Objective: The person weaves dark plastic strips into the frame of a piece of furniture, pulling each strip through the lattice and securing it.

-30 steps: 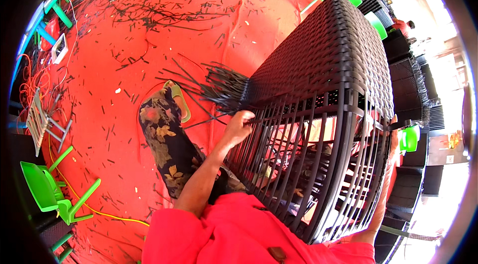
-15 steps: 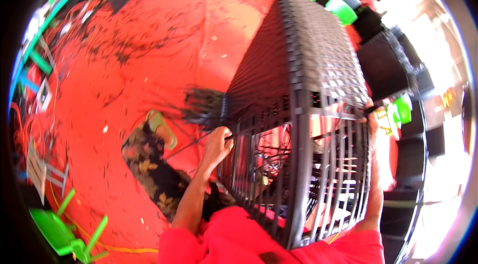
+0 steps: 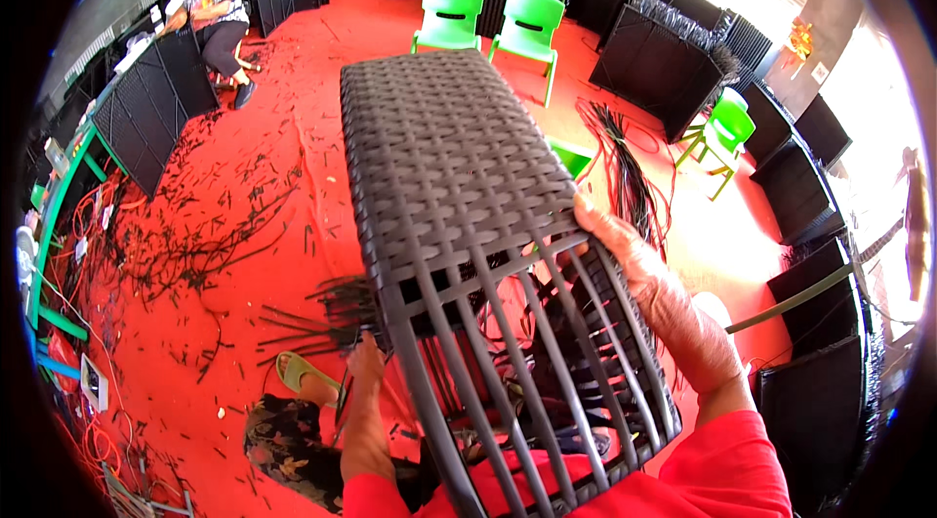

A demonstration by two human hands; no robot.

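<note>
A dark brown-black wicker furniture piece (image 3: 444, 152) stands tilted in front of me. Its far part is closely woven; nearer me, bare parallel strands run lengthwise with gaps between them. My right hand (image 3: 625, 249) grips its right edge where weave and bare strands meet, thumb on top, other fingers mostly hidden. Low on the left side, my left hand (image 3: 366, 362) is closed against the piece, its fingers partly hidden; what it holds is not clear. Loose strand ends (image 3: 332, 318) fan out beside that hand. My sandalled foot (image 3: 295, 372) rests on the red floor.
Green plastic chairs (image 3: 451, 15) stand ahead, with another green chair (image 3: 722, 137) at right. A strand bundle (image 3: 625, 162) lies on the red floor, scraps at left. Dark woven panels (image 3: 654, 69) line the right side. A person (image 3: 217, 15) sits far left by a green-framed table (image 3: 63, 210).
The wicker piece has swung leftward and its woven face now tilts up toward me. My right hand has come up over its edge; my left hand sits lower. The view has turned to the right.
</note>
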